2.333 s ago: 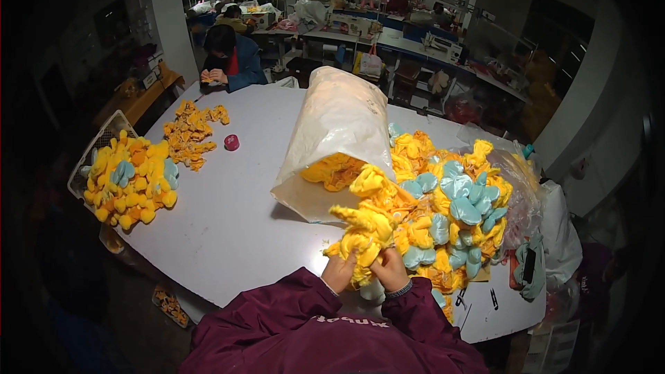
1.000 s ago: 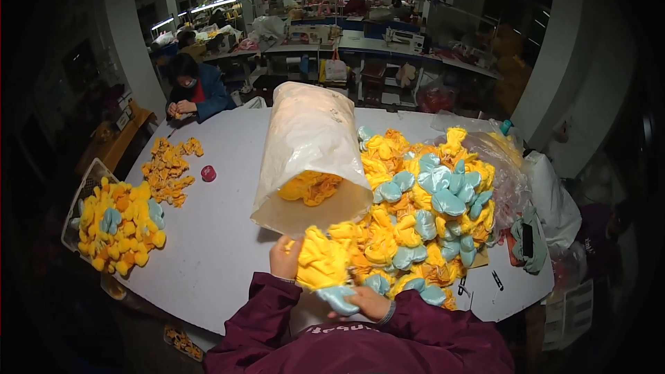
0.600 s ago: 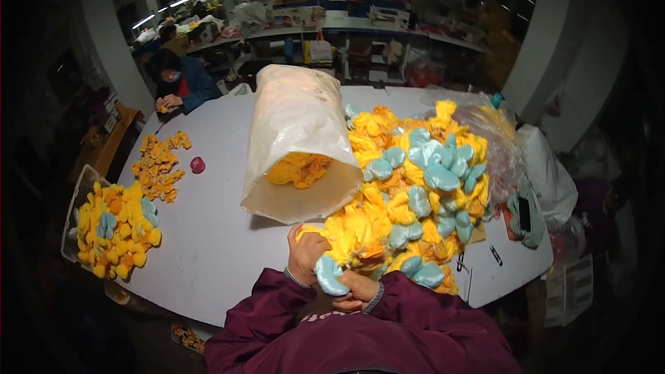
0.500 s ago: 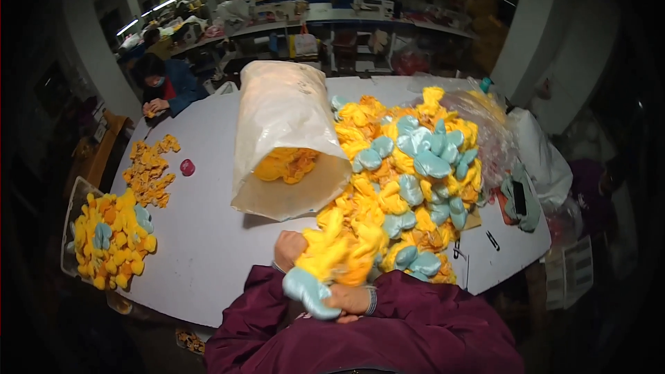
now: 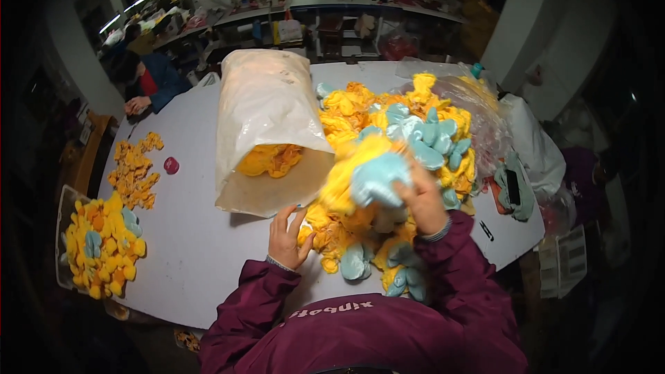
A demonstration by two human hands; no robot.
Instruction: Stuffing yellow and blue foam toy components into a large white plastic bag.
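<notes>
My right hand (image 5: 424, 199) grips a yellow plush piece with a shiny light-blue part (image 5: 379, 179), lifted above the pile and slightly blurred. My left hand (image 5: 287, 237) is open, fingers apart, beside the pile's near left edge and below the bag mouth. Its thumb comes close to the yellow fabric; whether they touch I cannot tell. Under and behind the raised piece spreads a heap of yellow and light-blue plush pieces (image 5: 433, 140). Left of it lies a large white bag (image 5: 267, 97), its mouth toward me, with yellow-orange pieces (image 5: 271, 160) inside.
At the left edge stands a bin of yellow plush pieces (image 5: 104, 246), with small orange pieces (image 5: 136, 172) and a pink round object (image 5: 171, 165) nearby. A co-worker (image 5: 149, 79) sits at the far left. Clear plastic (image 5: 488, 121), a phone (image 5: 512, 187) and small black snips (image 5: 487, 230) lie right.
My right hand has moved up and right, carrying the plush piece from near my body to above the pile. My left hand has come off the yellow fabric, and its fingers have spread.
</notes>
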